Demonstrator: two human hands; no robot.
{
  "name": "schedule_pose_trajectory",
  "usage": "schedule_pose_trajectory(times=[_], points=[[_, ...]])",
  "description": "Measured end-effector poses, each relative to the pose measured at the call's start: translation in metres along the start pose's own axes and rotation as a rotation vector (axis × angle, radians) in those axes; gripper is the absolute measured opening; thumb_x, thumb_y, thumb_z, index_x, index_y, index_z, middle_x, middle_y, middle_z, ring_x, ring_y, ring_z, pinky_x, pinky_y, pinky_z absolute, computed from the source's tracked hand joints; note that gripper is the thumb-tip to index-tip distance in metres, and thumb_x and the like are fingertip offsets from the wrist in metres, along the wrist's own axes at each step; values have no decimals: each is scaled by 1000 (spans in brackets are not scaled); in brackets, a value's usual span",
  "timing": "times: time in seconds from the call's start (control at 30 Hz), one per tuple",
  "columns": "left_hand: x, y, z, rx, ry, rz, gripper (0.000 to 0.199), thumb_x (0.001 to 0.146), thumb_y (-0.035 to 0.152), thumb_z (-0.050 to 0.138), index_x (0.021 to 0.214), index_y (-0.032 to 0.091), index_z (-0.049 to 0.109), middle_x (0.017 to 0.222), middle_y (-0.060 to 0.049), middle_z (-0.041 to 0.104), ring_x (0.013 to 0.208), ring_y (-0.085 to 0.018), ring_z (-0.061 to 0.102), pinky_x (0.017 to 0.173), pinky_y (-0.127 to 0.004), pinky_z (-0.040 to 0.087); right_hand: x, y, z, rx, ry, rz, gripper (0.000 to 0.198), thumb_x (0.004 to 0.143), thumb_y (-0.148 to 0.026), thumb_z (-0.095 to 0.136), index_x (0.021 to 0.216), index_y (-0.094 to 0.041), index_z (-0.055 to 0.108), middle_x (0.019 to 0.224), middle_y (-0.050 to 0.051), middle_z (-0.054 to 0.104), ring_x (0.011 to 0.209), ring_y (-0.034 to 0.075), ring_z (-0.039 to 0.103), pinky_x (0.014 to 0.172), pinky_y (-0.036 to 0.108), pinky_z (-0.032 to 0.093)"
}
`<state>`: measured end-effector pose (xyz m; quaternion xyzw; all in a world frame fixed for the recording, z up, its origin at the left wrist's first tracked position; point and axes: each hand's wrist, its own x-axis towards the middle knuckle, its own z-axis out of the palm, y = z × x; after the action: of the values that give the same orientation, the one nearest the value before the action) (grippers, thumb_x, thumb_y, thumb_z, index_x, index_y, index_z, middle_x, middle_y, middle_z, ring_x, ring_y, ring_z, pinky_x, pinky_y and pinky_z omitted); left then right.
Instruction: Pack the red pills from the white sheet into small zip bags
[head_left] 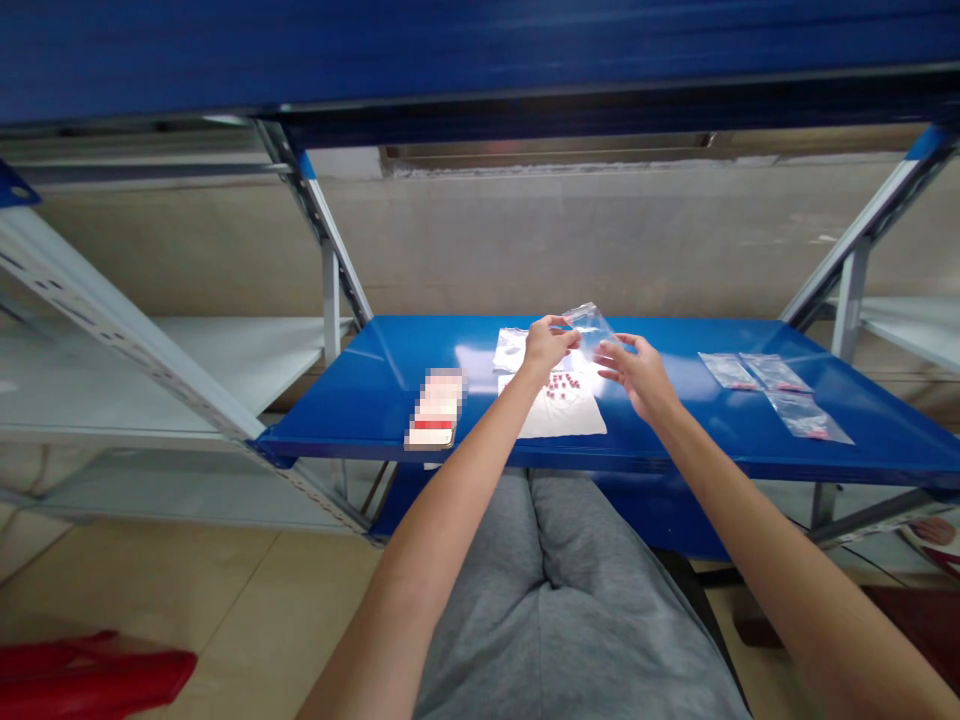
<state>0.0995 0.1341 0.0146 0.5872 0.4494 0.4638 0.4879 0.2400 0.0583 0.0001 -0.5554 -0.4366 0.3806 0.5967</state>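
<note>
Left hand [547, 343] pinched on clear bag [591, 322]

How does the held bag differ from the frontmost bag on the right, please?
The held bag is raised between left hand and right hand; the frontmost bag lies on the table. The frontmost bag shows red contents; the held bag shows none clearly. Both are clear plastic.

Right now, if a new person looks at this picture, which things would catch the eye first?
Probably the clear plastic bag above the wide blue board, held by the left hand, with the right hand at its other side. Below it, small red pieces lie scattered on a white sheet near the front edge. On the board's right part lie three clear bags with something reddish inside.
</note>
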Motion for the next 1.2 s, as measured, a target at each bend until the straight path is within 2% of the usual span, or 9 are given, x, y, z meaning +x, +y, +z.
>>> schedule_pose_trajectory(times=[0.1, 0.23, 0.33, 0.4, 0.53, 0.7, 0.83, 1.03, 1.2], points=[[20, -2, 7, 161, -58, 3, 22, 84, 8, 70, 105, 14, 67, 79, -3, 74, 70, -13, 70, 72, -25, 56, 26, 7, -11, -4, -8, 53, 43, 80, -39, 73, 115, -23, 54, 102, 7, 75, 91, 19, 74, 64, 22, 55], [40, -11, 15, 276, -69, -20, 25, 79, 3, 69, 102, 14, 69, 69, 1, 69, 69, -15, 69, 74, -27, 55, 56, 18, -14, -142, -21, 23, 49, 69, -23, 74, 114, -22, 54, 83, 1, 70, 73, 18, 72, 56, 21, 49], [49, -21, 18, 372, -19, -15, 34, 76, 1, 70, 106, 16, 68, 75, 0, 71, 79, -17, 70, 80, -28, 54, 72, 26, -10, -350, -19, -25, 56, 70, -18, 70, 123, -21, 53, 75, -1, 68, 68, 20, 71, 58, 25, 51], [52, -26, 19, 425, 23, -3, 38, 75, 0, 70, 109, 16, 66, 83, -2, 73, 86, -18, 70, 85, -29, 53, 80, 31, -6, -549, -18, -93, 58, 72, -17, 69, 128, -19, 55, 74, 0, 69, 71, 22, 72, 66, 30, 54], [53, -26, 21, 498, 92, 52, 38, 78, 3, 68, 112, 18, 66, 100, -5, 74, 98, -19, 69, 92, -29, 51, 91, 42, -1, -940, -18, -241, 51, 77, -20, 73, 128, -19, 64, 93, 8, 76, 91, 27, 73, 86, 35, 53], [50, -11, 24, 548, 99, 143, 28, 80, 2, 63, 100, 19, 71, 106, -6, 74, 105, -20, 67, 98, -28, 48, 93, 49, 0, -1179, -98, -233, 43, 88, -36, 71, 129, -24, 70, 116, 13, 75, 108, 30, 68, 90, 37, 51], [43, 5, 24, 537, 105, 204, 28, 83, 4, 58, 101, 18, 74, 100, -6, 74, 100, -18, 68, 94, -27, 49, 88, 50, 0, -1249, -126, -263, 36, 95, -44, 65, 125, -29, 77, 118, 15, 72, 113, 31, 65, 94, 39, 50], [26, 26, 21, 377, 237, 254, 26, 86, 9, 58, 104, 18, 75, 95, -5, 74, 92, -17, 69, 89, -27, 50, 84, 44, 3, -1190, -160, -323, 33, 97, -39, 63, 122, -25, 79, 113, 14, 74, 114, 29, 63, 95, 37, 49], [7, 32, 26, 310, 206, 288, 24, 86, 8, 58, 99, 20, 74, 99, -4, 75, 93, -16, 68, 89, -27, 51, 75, 29, -11, -1067, -57, -397, 33, 98, -32, 56, 119, -17, 77, 96, 12, 76, 95, 25, 68, 88, 34, 49]])
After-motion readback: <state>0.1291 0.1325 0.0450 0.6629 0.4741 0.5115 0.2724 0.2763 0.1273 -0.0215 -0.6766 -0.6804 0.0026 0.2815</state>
